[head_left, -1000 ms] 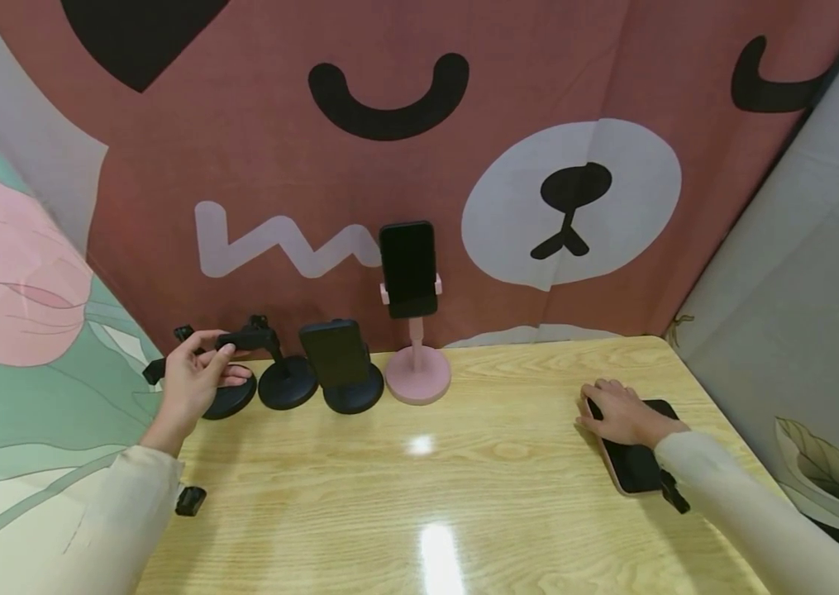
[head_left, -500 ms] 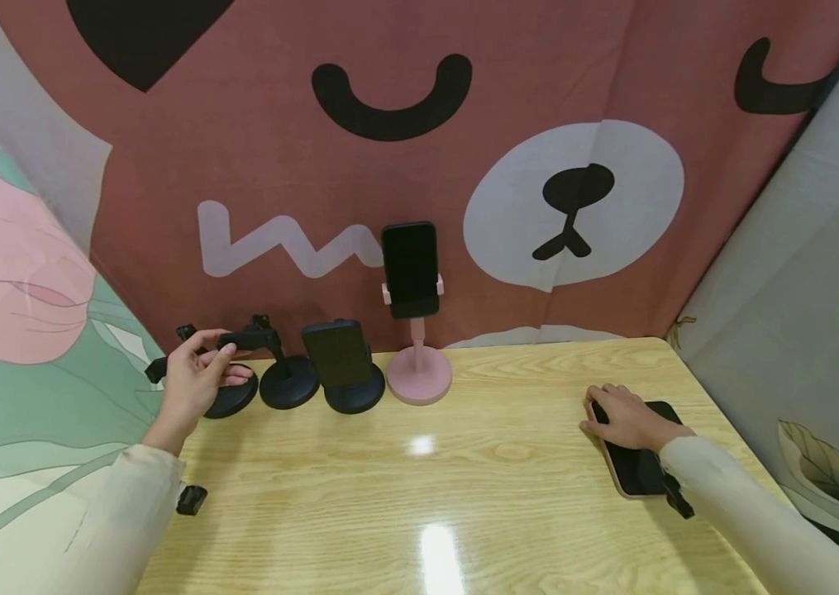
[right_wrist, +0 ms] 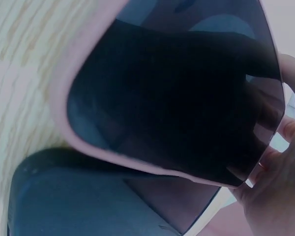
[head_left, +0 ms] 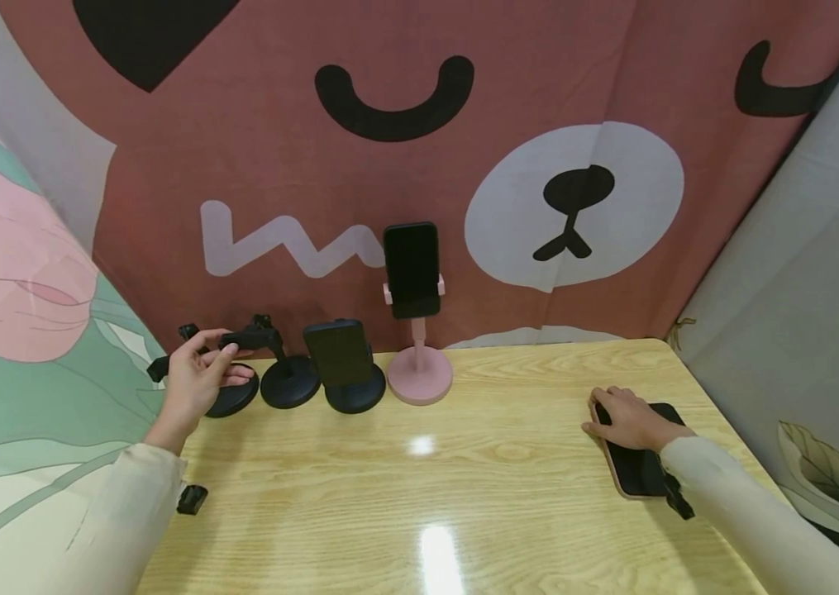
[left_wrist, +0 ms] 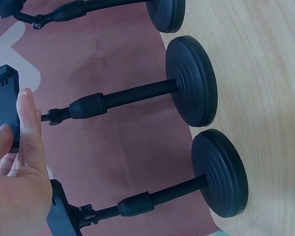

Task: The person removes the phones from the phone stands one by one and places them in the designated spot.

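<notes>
In the head view my left hand [head_left: 196, 380] is at the back left. Its thumb and fingers pinch the black clamp head [left_wrist: 9, 105] of a desktop phone stand [left_wrist: 137, 94], the middle one in the left wrist view. At the right of the table my right hand [head_left: 627, 421] grips the edge of a pink-rimmed phone [head_left: 631, 473], its dark screen facing up. Fingers curl at that edge in the right wrist view. Beside and partly under it lies a second dark phone [right_wrist: 83, 196]; how far it extends is hidden.
Another black stand [left_wrist: 221, 172] is beside the held one. To the right are a black stand bearing a dark phone [head_left: 339, 354] and a pink stand [head_left: 420, 376] bearing an upright phone [head_left: 412, 268]. They line the back of the wooden table [head_left: 508, 463], against a printed curtain [head_left: 278, 149].
</notes>
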Tool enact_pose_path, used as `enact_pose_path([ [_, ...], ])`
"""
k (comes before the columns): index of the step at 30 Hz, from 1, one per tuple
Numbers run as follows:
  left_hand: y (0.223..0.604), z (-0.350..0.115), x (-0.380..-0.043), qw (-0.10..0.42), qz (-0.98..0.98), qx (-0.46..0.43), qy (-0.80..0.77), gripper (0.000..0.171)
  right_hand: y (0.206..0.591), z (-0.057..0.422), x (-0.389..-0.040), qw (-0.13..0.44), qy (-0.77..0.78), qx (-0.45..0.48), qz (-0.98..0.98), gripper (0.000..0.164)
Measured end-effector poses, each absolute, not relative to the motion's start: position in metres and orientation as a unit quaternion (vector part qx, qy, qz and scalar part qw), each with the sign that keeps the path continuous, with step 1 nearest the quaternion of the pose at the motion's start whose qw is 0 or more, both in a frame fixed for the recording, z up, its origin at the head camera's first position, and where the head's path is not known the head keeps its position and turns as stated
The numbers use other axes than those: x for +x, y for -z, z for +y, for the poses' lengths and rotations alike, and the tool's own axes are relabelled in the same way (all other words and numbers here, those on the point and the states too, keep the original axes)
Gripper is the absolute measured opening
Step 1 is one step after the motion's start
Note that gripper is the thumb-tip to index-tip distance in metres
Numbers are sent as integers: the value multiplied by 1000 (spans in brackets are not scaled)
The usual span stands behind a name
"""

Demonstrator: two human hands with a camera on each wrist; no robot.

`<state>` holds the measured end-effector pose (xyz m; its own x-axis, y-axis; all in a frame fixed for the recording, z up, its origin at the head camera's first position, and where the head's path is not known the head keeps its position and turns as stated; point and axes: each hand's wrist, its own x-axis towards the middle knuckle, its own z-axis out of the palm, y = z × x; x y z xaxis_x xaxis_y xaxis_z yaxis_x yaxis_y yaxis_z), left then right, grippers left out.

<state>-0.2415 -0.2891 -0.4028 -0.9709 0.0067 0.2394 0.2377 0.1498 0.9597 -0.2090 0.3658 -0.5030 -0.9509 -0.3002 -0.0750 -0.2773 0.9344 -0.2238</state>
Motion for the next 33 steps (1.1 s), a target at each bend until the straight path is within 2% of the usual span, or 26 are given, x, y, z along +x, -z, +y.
enact_pose_path([
  [5,402,-289,-241,95,-758,-72,641,30,505,364,-210,50,108,-138,983,39],
  [10,403,-289,-240,90,-752,-75,649,22,504,360,-208,44,115,-145,982,42],
  [33,404,-286,-238,91,-750,-76,651,22,508,364,-205,50,138,-133,980,43],
])
